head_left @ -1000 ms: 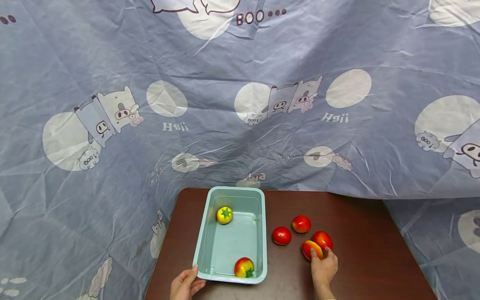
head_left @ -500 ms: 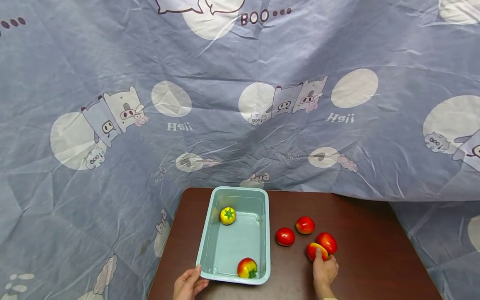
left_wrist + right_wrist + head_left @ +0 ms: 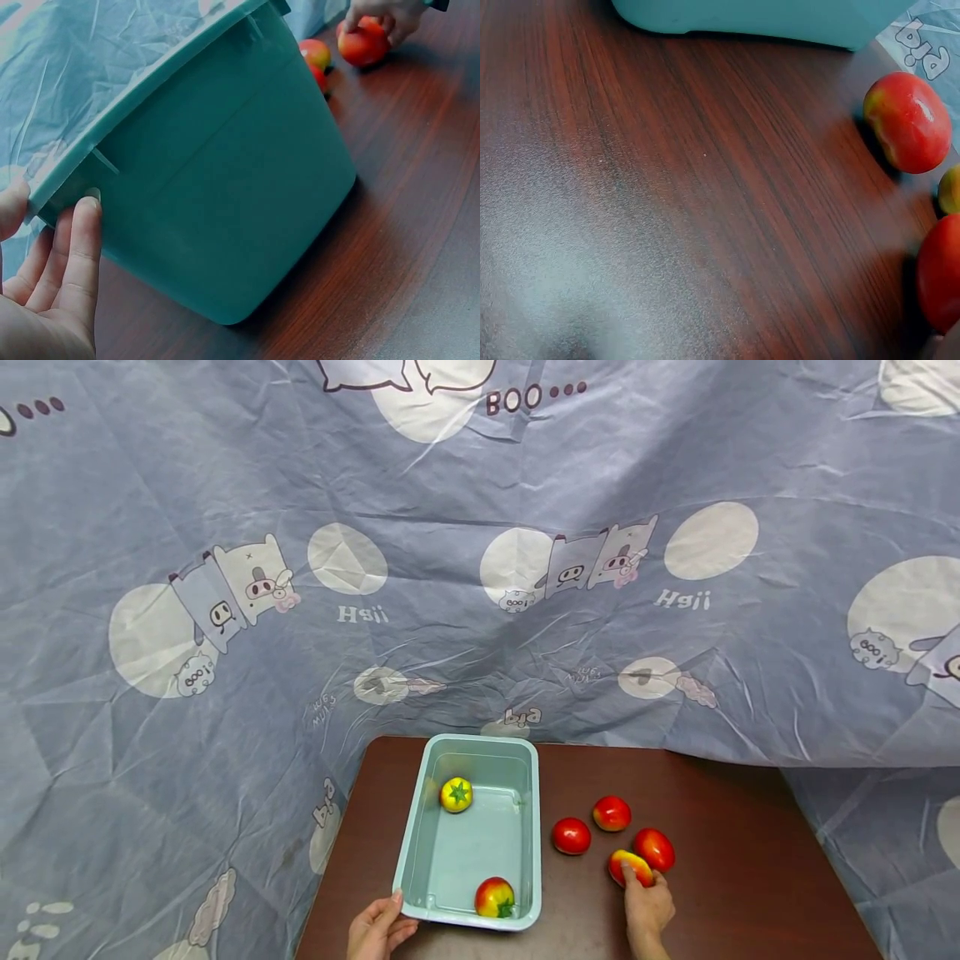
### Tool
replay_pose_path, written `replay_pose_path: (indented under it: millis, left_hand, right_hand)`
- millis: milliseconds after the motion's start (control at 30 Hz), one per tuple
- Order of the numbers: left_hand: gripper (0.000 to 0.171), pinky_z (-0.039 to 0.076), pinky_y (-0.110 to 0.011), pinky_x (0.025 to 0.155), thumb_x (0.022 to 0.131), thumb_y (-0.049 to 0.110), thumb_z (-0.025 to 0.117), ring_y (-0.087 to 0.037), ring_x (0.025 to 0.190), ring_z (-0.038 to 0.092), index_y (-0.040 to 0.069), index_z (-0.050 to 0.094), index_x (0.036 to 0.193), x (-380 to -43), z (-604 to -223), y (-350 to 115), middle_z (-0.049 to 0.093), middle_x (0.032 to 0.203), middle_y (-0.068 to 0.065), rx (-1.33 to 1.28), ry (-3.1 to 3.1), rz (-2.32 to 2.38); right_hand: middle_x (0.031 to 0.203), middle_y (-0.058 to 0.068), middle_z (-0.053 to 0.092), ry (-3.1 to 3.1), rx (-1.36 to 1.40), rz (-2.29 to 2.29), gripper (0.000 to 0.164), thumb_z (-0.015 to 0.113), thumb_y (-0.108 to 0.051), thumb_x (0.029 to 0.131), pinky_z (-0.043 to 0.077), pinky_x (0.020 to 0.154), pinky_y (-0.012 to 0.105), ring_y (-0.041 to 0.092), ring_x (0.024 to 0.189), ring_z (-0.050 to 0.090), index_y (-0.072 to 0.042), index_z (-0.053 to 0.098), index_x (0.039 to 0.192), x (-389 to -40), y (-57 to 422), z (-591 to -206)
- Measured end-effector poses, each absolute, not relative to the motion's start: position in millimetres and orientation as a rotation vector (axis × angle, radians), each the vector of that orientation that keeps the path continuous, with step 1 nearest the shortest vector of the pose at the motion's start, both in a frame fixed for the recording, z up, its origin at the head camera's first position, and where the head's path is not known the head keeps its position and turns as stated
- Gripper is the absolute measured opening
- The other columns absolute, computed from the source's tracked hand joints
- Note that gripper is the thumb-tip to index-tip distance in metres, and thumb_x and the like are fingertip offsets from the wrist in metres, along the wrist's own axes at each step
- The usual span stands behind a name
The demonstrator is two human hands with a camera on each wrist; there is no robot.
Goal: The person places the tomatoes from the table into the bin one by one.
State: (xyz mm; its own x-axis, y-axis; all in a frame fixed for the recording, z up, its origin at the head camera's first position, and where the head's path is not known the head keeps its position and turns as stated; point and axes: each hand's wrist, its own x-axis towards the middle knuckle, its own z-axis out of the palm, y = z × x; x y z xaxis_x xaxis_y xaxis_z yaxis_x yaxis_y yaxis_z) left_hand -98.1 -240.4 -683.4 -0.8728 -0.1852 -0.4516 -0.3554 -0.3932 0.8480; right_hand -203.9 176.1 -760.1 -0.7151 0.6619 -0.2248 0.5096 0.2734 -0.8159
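Note:
In the head view my left hand point(image 3: 373, 931) pinches the near left corner of the pale green plastic bin point(image 3: 536, 860). The left wrist view shows the thumb above the rim and the fingers point(image 3: 84, 247) under it. Two red-and-yellow toy tomatoes lie inside: one with its leafy top up point(image 3: 450, 799) at the far left, another point(image 3: 491, 892) at the near right. Right of the bin, my right hand point(image 3: 648, 910) grips a red-and-yellow tomato point(image 3: 639, 862) low over the table. Just beyond it lies a red tomato point(image 3: 655, 848), overlapped by it in this view.
Two more red tomatoes point(image 3: 572, 836) point(image 3: 612, 813) lie between the bin and the right hand on the dark brown table point(image 3: 720, 860). A grey-blue printed cloth point(image 3: 450, 635) hangs behind the table and along its sides.
The head view has shifted slightly, so the scene sits further right. The gripped tomato has moved a little and turned in my right hand. My left hand keeps its hold on the bin.

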Motion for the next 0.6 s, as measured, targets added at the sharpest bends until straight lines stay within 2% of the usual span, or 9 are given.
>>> replay_pose_path:
  millis: [167, 333, 500, 533, 600]
  left_hand:
    - [0.018, 0.062, -0.026, 0.067, 0.095, 0.025, 0.064, -0.009, 0.063, 0.069, 0.014, 0.06, 0.08, -97.7, -682.6, -239.9, 0.07, 0.068, 0.002, -0.763, 1.672, 2.423]
    - [0.018, 0.062, -0.026, 0.067, 0.095, 0.024, 0.064, -0.009, 0.063, 0.07, 0.014, 0.06, 0.081, -97.5, -683.1, -240.1, 0.07, 0.068, 0.001, -0.763, 1.671, 2.423]
    - [0.019, 0.062, -0.026, 0.067, 0.095, 0.025, 0.064, -0.01, 0.063, 0.07, 0.014, 0.061, 0.081, -97.0, -683.5, -239.8, 0.07, 0.069, 0.001, -0.761, 1.66, 2.432]
    - [0.019, 0.062, -0.026, 0.068, 0.095, 0.025, 0.064, -0.01, 0.063, 0.07, 0.014, 0.061, 0.081, -96.9, -683.4, -239.8, 0.07, 0.069, 0.001, -0.761, 1.658, 2.434]
    - [0.019, 0.062, -0.026, 0.068, 0.096, 0.026, 0.064, -0.01, 0.064, 0.07, 0.014, 0.061, 0.082, -96.6, -683.0, -239.9, 0.07, 0.07, 0.001, -0.759, 1.661, 2.436]
  right_hand:
    - [0.136, 0.034, 0.049, -2.356, -1.108, 1.498, 0.081, 0.076, -0.034, 0.081, 0.031, 0.11, 0.058, 0.051, 0.125, 0.041, 0.006, 0.039, 0.141, -201.9, 174.9, -758.4]
    - [0.133, 0.035, 0.05, -2.369, -1.084, 1.52, 0.083, 0.079, -0.023, 0.076, 0.035, 0.108, 0.059, 0.049, 0.122, 0.046, 0.005, 0.039, 0.142, -200.3, 171.9, -760.8]
    - [0.133, 0.037, 0.05, -2.326, -1.052, 1.596, 0.085, 0.082, -0.019, 0.074, 0.04, 0.105, 0.058, 0.049, 0.122, 0.049, 0.005, 0.038, 0.143, -196.6, 168.8, -763.6]
    - [0.133, 0.036, 0.05, -2.309, -1.052, 1.611, 0.086, 0.082, -0.02, 0.074, 0.045, 0.102, 0.054, 0.048, 0.121, 0.051, 0.004, 0.039, 0.143, -196.3, 168.2, -763.7]
    - [0.134, 0.036, 0.05, -2.259, -1.032, 1.666, 0.086, 0.083, -0.019, 0.073, 0.054, 0.091, 0.032, 0.047, 0.121, 0.052, 0.002, 0.039, 0.144, -195.9, 166.9, -762.9]
